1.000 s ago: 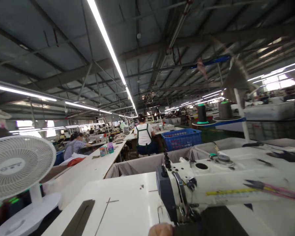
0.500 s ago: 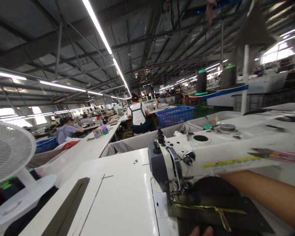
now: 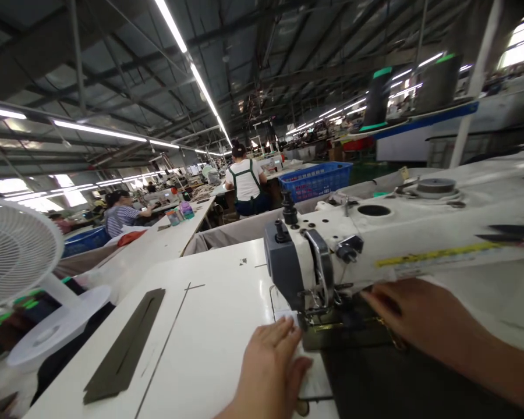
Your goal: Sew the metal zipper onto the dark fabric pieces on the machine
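Note:
A white sewing machine [image 3: 305,256] stands over dark olive fabric [image 3: 367,372] with a gold zipper [image 3: 329,327] running under its presser foot. My left hand [image 3: 273,364] rests on the machine bed just left of the needle area, fingers extended near the fabric's edge and thumb apart, holding nothing visible. To the right of the needle, my right hand [image 3: 406,308] has its fingers closed on the back part of the fabric, beside the zipper pull [image 3: 395,337]. The fingertips there are partly blurred. Olive fabric strips [image 3: 126,346] lie flat at the left of the table.
A white fan [image 3: 17,256] stands at the left edge. Scissors [image 3: 506,234] and a yellow tape measure [image 3: 441,254] are on the machine arm. Beyond are a blue basket [image 3: 317,181], a person in a white shirt [image 3: 245,180] and another in stripes [image 3: 121,216].
My left hand has come up from the bottom edge to beside the presser foot. My right hand has come into view from behind the fabric. The fabric has shifted, and the camera view has tilted.

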`<state>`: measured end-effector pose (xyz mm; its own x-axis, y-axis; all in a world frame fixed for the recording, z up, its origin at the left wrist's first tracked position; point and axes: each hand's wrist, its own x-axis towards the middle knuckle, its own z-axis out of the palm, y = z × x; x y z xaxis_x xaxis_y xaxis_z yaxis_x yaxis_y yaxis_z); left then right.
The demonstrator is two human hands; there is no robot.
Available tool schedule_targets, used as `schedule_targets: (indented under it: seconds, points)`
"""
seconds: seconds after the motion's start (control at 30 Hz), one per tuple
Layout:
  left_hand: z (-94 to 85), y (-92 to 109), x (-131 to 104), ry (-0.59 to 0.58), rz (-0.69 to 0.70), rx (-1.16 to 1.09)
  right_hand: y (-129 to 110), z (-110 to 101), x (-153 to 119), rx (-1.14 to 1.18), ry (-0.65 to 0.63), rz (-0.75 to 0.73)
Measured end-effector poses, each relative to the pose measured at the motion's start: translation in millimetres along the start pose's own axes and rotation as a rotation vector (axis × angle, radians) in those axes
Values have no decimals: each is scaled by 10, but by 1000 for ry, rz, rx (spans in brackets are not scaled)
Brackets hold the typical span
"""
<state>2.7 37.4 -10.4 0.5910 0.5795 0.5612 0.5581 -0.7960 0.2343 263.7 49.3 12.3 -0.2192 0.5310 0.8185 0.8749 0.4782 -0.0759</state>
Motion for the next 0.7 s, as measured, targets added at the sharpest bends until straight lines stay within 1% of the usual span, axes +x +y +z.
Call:
schedule_targets:
  seconds: [0.03, 0.07, 0.1, 0.17, 0.2, 0.3, 0.37, 0.5, 0.7]
  points:
    - [-17, -15, 32, -17, -21, 1, -149, -8, -85, 5, -56, -36]
    - [-5, -20, 62, -26, -24, -6, -301, -2, -155, -11, -72, -117]
    - [26, -20, 87, -29, -21, -18, -441, 21, -204, 7, -96, -168]
    - [110, -17, 115, -10, -5, -37, -639, 106, -236, 77, -147, -195]
    - [144, -19, 121, 0, 7, -41, -688, 157, -229, 123, -184, -188]
    - [177, -41, 127, -1, 62, -63, -684, 270, -194, 244, -308, -128]
    - [155, -59, 134, -14, 93, -71, -641, 291, -192, 296, -352, -70]
    - [115, -67, 144, -17, 124, -55, -633, 260, -216, 343, -361, -20]
    - [130, -62, 153, -36, 150, 1, -659, 264, -222, 350, -350, 5]
